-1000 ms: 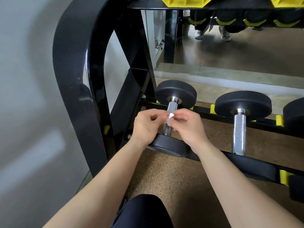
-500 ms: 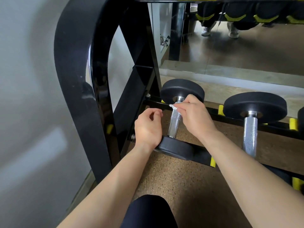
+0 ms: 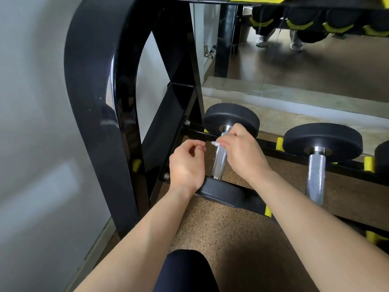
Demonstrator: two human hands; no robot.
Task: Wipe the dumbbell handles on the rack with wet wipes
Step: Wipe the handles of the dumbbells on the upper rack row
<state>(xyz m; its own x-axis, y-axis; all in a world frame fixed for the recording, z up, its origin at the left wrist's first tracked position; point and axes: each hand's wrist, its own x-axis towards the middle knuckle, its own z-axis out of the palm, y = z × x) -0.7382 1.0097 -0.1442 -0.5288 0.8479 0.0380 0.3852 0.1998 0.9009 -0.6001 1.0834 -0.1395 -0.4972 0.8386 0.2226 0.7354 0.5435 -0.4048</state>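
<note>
One small wipe, one thin pinch

My right hand (image 3: 242, 153) pinches the wipe (image 3: 215, 143), a small white wad, against the upper end of the handle (image 3: 219, 163) on the rack's (image 3: 94, 102) bottom tier. My left hand (image 3: 186, 165) is curled just left of that pinch; whether it holds a wipe corner, I cannot tell. The risk I see is that so small a wad slips free or merely skims the knurling, leaving the stretch below the pinch unwiped. No container is in view. The rack cradles another dumbbell (image 3: 315, 165) right of the grip.

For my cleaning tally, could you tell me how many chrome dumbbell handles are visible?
2: the left handle by the rack's upright, the right handle beside it; more may be hidden off-frame.
</note>
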